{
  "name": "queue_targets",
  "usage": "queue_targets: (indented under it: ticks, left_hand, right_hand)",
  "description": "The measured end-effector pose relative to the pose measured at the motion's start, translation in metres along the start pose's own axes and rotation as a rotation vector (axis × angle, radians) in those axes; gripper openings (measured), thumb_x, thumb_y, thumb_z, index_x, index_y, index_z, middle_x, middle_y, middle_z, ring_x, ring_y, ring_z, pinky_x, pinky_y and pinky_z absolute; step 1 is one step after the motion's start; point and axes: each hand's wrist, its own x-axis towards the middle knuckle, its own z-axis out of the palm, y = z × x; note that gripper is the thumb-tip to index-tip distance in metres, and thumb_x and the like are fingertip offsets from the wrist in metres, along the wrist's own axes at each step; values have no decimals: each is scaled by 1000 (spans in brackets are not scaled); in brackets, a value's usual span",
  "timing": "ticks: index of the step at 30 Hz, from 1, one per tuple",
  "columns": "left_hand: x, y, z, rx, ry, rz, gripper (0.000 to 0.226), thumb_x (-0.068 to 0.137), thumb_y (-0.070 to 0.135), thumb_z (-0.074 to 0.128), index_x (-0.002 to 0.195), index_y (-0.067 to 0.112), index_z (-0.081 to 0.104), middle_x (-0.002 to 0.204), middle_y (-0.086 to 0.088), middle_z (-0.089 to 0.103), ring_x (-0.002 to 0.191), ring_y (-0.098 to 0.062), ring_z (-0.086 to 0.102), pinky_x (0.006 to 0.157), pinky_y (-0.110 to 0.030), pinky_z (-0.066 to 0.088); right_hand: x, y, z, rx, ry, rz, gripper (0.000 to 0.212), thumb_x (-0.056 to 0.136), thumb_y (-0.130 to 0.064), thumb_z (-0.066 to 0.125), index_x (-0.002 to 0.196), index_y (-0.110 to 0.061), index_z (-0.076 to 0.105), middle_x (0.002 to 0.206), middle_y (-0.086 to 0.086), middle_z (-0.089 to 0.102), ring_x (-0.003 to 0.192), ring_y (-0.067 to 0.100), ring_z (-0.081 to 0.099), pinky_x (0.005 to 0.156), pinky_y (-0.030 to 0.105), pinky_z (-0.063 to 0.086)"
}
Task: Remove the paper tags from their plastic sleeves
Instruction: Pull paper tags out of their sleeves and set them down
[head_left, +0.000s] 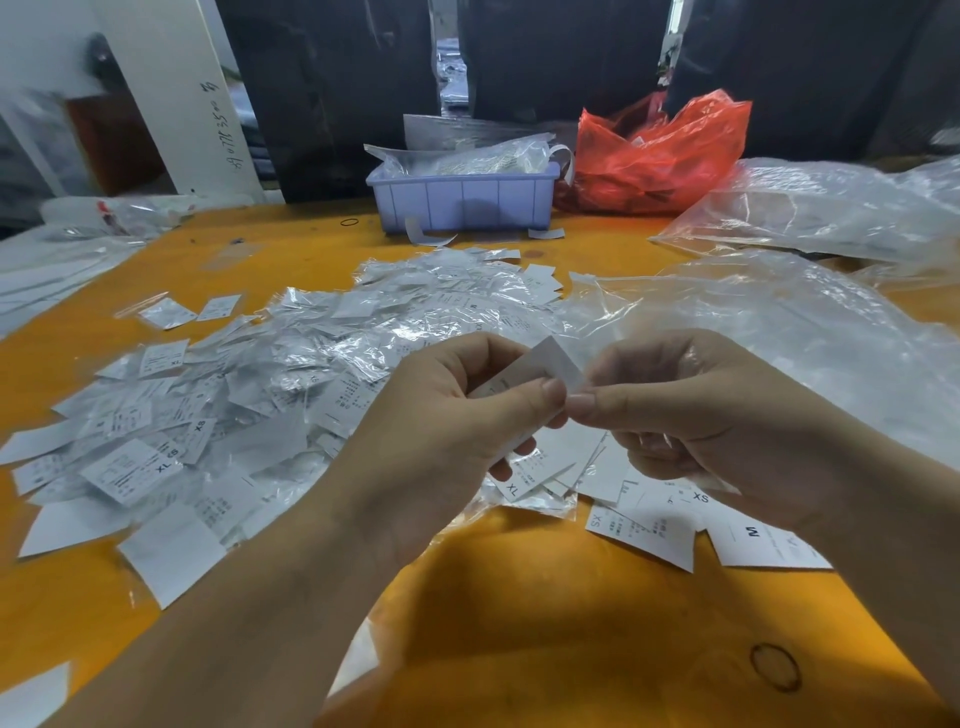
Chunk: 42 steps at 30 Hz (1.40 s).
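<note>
My left hand (457, 415) and my right hand (691, 415) meet above the orange table (519, 597), both pinching one small white paper tag (540, 366) between thumb and fingers. Thin clear plastic clings around my right fingers; whether it is the tag's sleeve I cannot tell. A wide heap of sleeved tags (291, 374) lies to the left and behind my hands. Bare paper tags (670, 519) printed XS, XL and M lie under and right of my hands.
A lilac plastic bin (462, 200) with plastic bags stands at the back centre, a red plastic bag (660, 150) beside it on the right. Large clear bags (810, 208) cover the right side. Rubber bands lie at the front right (774, 667) and near the bin.
</note>
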Motion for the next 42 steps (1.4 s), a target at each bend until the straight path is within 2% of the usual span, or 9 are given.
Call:
queue_targets:
  ticks: [10, 16, 21, 23, 25, 32, 34, 37, 42]
  left_hand:
    - [-1, 6, 3, 23, -47, -41, 19, 75, 29, 71, 89, 16, 72, 70, 4, 70, 59, 1, 61, 50, -10, 43]
    - [1, 3, 2, -24, 13, -76, 27, 75, 30, 77, 92, 8, 71, 70, -4, 70, 49, -7, 52, 45, -18, 42]
    - [2, 2, 3, -77, 45, -126, 27, 66, 45, 75, 80, 21, 73, 75, -3, 68, 56, -13, 60, 42, -23, 43]
    - [3, 3, 3, -85, 53, -145, 12, 73, 37, 79, 72, 26, 73, 77, -5, 67, 59, -16, 60, 42, -24, 42]
    - [4, 2, 2, -83, 71, -150, 12, 82, 25, 73, 69, 27, 72, 80, -9, 69, 60, -17, 60, 43, -24, 42]
    - [3, 1, 1, -36, 86, -111, 14, 90, 13, 65, 78, 18, 71, 76, -1, 70, 57, -12, 58, 45, -22, 42]
    - [3, 0, 1, -22, 84, -101, 11, 91, 14, 65, 81, 15, 72, 73, 1, 69, 57, -11, 59, 45, -21, 42]
    - [3, -1, 1, -9, 85, -85, 7, 90, 15, 66, 86, 12, 71, 73, 2, 68, 58, -10, 59, 46, -21, 42]
    - [3, -3, 2, -9, 91, -60, 5, 89, 16, 68, 87, 13, 71, 73, -1, 67, 59, -11, 60, 48, -22, 46]
  right_hand:
    - [2, 2, -2, -40, 3, 14, 32, 76, -32, 68, 83, -2, 73, 53, 0, 34, 47, 11, 26, 41, 20, 24]
    - [2, 3, 0, -6, 15, 2, 44, 69, -35, 69, 86, 5, 68, 52, 0, 34, 46, 11, 26, 39, 19, 25]
    - [4, 3, -1, 41, 88, -2, 32, 71, -28, 68, 81, 1, 71, 52, 2, 32, 44, 11, 25, 39, 19, 23]
    - [3, 1, -1, 52, 113, -17, 16, 75, -25, 66, 67, -13, 73, 52, 3, 33, 44, 12, 23, 40, 20, 22]
    - [4, 0, -3, 59, 129, -26, 26, 80, -21, 63, 54, -21, 69, 51, 2, 33, 45, 14, 22, 40, 22, 20]
    - [5, 2, 0, 56, 81, -26, 29, 75, -25, 65, 47, -22, 61, 49, 0, 33, 41, 11, 24, 39, 20, 22]
    - [5, 4, 0, 41, 60, -15, 24, 74, -26, 68, 52, -19, 64, 50, 1, 34, 42, 10, 25, 39, 19, 23]
    - [6, 7, -2, 43, 40, 6, 28, 76, -23, 75, 81, 4, 68, 52, 2, 32, 43, 10, 25, 39, 18, 24]
    - [6, 8, 1, 47, 35, -6, 18, 76, -26, 67, 83, -11, 76, 53, 0, 31, 43, 8, 27, 39, 17, 25]
